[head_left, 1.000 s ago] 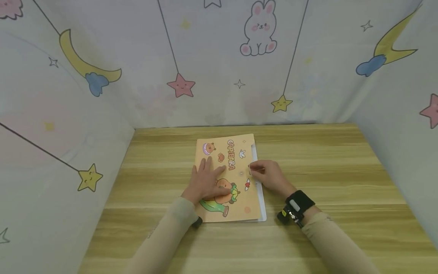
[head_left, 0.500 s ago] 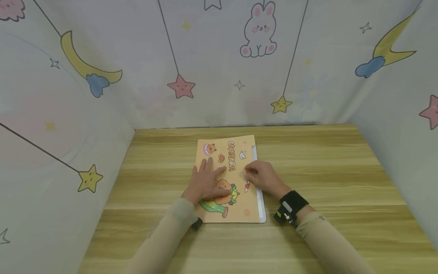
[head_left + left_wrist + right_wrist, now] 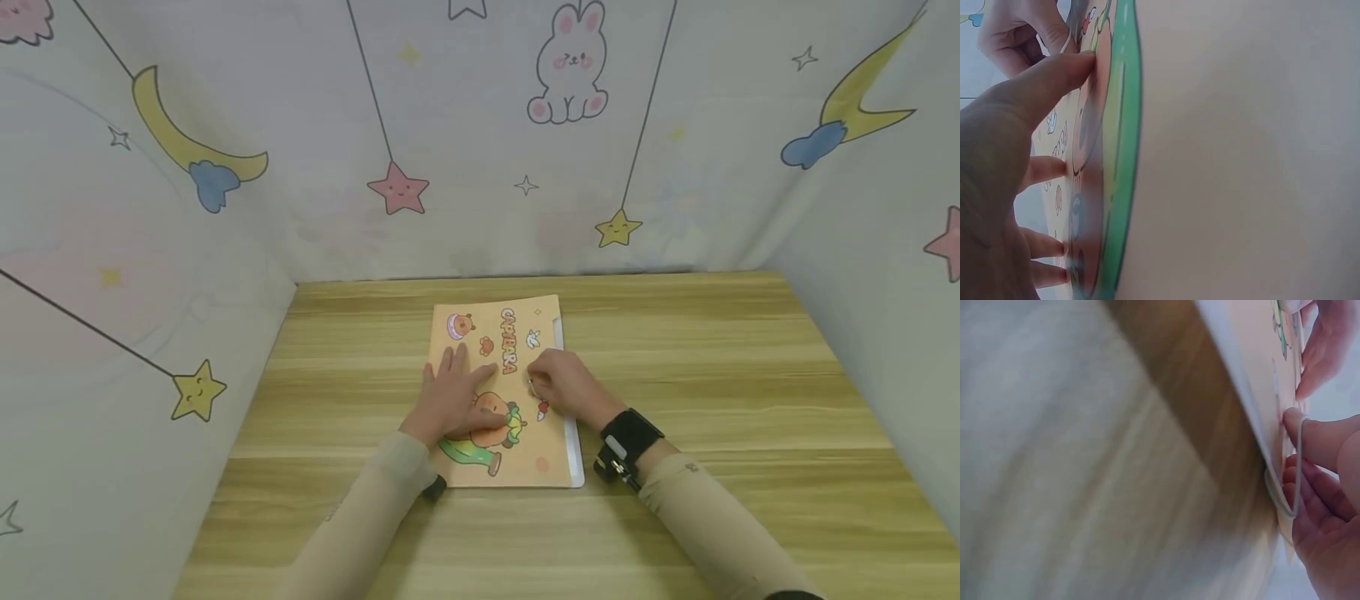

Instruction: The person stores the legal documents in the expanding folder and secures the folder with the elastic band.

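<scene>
An orange CAPYBARA file folder (image 3: 517,467) with cartoon prints lies turned sideways on the table. My left hand (image 3: 447,400) rests spread on its lower left part, thumb on the printed capybara and fingers straight. At the folder's right side, my right hand (image 3: 566,383) pinches a thin pale cord loop (image 3: 1298,469) between thumb and fingers, close over the cover. In the left wrist view the right-hand fingers (image 3: 1016,31) sit just beyond my left thumb. The small round button on the cover is hidden behind the right hand.
White inner edge (image 3: 574,454) of the folder shows along its right side. The wood-grain table (image 3: 720,400) reaches out on both sides. A pale cloth backdrop (image 3: 480,108) with cartoon stars, moons and a rabbit closes off the back and sides.
My right hand has moved left from the folder's right edge onto the cover, bringing the cord loop over to the button's place. The left hand has stayed where it was.
</scene>
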Demonstrator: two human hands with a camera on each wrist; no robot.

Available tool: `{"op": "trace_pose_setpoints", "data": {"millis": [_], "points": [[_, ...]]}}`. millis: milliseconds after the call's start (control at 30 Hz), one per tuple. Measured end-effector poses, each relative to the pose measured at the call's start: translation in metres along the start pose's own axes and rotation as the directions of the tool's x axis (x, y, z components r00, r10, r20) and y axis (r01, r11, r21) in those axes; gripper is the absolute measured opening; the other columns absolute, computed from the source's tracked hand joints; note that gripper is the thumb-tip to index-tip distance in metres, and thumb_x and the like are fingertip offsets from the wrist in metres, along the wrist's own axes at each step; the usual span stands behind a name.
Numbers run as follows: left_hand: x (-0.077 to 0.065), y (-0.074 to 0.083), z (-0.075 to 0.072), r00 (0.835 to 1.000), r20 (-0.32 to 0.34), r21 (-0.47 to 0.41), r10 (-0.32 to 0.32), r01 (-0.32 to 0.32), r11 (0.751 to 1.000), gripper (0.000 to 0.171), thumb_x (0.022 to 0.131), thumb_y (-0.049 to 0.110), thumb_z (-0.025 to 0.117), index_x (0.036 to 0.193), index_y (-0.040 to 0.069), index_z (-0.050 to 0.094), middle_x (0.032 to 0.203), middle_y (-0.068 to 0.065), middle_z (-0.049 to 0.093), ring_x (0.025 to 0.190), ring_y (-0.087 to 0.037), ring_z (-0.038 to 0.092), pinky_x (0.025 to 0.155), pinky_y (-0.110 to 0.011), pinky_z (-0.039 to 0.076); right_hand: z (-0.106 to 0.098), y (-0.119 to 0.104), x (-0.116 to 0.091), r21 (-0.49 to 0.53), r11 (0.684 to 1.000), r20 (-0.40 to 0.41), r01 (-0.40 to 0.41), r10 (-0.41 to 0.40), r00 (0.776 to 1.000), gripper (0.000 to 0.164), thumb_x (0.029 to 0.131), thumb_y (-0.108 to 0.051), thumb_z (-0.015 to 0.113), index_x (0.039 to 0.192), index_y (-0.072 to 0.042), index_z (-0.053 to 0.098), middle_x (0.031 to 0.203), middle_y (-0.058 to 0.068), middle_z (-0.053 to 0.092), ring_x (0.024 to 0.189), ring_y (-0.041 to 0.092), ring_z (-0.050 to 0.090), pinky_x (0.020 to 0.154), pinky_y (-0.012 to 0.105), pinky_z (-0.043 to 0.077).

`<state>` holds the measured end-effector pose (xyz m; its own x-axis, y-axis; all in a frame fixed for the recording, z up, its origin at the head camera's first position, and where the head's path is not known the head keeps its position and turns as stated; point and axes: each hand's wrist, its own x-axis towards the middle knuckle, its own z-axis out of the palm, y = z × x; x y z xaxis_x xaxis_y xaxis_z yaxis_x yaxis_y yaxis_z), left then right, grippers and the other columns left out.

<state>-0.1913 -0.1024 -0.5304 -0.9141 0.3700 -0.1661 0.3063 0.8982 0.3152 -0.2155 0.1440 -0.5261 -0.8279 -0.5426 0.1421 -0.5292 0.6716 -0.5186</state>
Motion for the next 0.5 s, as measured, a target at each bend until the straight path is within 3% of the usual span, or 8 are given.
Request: {"op": "trace_pose_setpoints", "data": {"millis": [200, 333, 500], "points": [[-0.001, 0.002, -0.001, 1.0, -0.003, 0.006, 0.002, -0.002, 1.0, 0.094, 0.079, 0.076, 0.073, 0.157, 0.032, 0.048, 0.172, -0.027, 0.012, 0.158, -0.051, 0.009, 0.115, -0.08, 0.016, -0.001, -0.006, 0.01, -0.09, 0.996, 0.078, -0.011, 0.018, 0.997, 0.023, 0.089, 0.003, 0.07, 0.072, -0.012, 0.064, 0.073, -0.001, 0.05, 0.069, 0.015, 0.046, 0.063, 0.027, 0.037], [-0.001, 0.003, -0.003, 1.0, 0.001, 0.005, -0.003, 0.003, 1.0, 0.093, 0.079, 0.076, 0.073, 0.157, 0.031, 0.049, 0.172, -0.028, 0.013, 0.158, -0.051, 0.009, 0.115, -0.08, 0.015, -0.002, -0.01, 0.017, -0.14, 0.99, 0.139, -0.015, 0.035, 0.99, 0.023, 0.09, 0.002, 0.069, 0.071, -0.012, 0.067, 0.074, -0.001, 0.054, 0.069, 0.014, 0.049, 0.063, 0.026, 0.04], [0.0, 0.003, -0.003, 1.0, 0.013, 0.007, -0.012, 0.012, 1.0, 0.093, 0.078, 0.076, 0.073, 0.157, 0.032, 0.049, 0.172, -0.027, 0.012, 0.158, -0.05, 0.009, 0.116, -0.079, 0.014, -0.006, -0.015, 0.022, -0.2, 0.978, 0.181, 0.055, -0.018, 0.983, 0.024, 0.09, 0.003, 0.069, 0.07, -0.01, 0.071, 0.069, -0.002, 0.054, 0.066, 0.013, 0.047, 0.06, 0.025, 0.039]]}}
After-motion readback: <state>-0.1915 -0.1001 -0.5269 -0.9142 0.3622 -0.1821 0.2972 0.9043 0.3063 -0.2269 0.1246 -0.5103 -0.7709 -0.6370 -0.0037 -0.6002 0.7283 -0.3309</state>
